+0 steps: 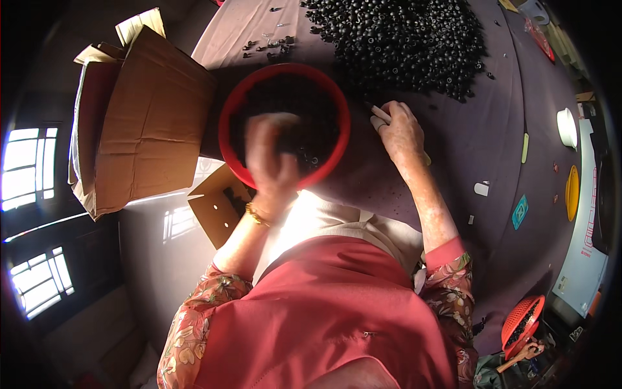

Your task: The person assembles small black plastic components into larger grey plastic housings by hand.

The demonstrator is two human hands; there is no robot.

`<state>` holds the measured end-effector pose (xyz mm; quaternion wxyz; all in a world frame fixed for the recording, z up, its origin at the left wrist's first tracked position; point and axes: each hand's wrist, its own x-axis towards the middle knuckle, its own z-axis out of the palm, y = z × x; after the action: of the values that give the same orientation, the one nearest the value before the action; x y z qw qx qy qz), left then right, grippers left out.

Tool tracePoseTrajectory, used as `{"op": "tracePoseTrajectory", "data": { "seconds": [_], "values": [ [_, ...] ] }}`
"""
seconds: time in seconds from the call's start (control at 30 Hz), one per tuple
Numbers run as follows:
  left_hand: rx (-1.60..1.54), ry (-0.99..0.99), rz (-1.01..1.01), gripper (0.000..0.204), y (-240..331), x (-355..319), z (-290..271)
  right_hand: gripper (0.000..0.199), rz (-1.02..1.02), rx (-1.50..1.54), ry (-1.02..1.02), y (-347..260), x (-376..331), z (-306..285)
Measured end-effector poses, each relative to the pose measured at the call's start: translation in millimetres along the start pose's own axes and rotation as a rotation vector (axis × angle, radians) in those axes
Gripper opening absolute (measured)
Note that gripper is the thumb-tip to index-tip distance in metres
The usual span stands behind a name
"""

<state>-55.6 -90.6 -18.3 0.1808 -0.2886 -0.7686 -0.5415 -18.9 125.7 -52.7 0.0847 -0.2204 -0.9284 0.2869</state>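
A folded cardboard box [146,120] lies left of the blurred left hand [272,155], which dips into the red bowl [228,117] of small black parts; its grip I cannot tell. Just right, the right hand [400,133] pinches a pale piece, the black pile [402,39] within reach beyond it

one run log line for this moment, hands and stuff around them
left hand: blurred, in red bowl | right hand: on table, grip unclear | black parts pile: beyond bowl | cardboard box: left
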Motion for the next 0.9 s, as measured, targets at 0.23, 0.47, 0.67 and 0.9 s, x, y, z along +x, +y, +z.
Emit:
{"op": "tracePoseTrajectory", "data": {
  "seconds": [0.23, 0.47, 0.67, 0.9],
  "values": [
    [-0.221, -0.364, -0.27, 0.016, 33.9, -26.7, 45.9, 0.015, -0.034, -0.131, 0.101, 5.0, -10.7, 4.4],
    [-0.434, -0.385, -0.387, 0.017, 36.1, -26.1, 64.5, 0.021, -0.259, 0.028, 0.247, -10.4, -67.8, -58.6],
    [-0.814, -0.748, -0.604, 0.017, 56.3, -6.8, 59.6, 0.027, -0.342, -0.015, 0.25, -21.6, -86.8, -84.1],
    [-1.107, -0.74, -0.737, 0.021, 49.9, -11.6, 60.0, 0.03, -0.432, 0.064, 0.209, -26.5, -95.6, -91.9]
  ]
}}
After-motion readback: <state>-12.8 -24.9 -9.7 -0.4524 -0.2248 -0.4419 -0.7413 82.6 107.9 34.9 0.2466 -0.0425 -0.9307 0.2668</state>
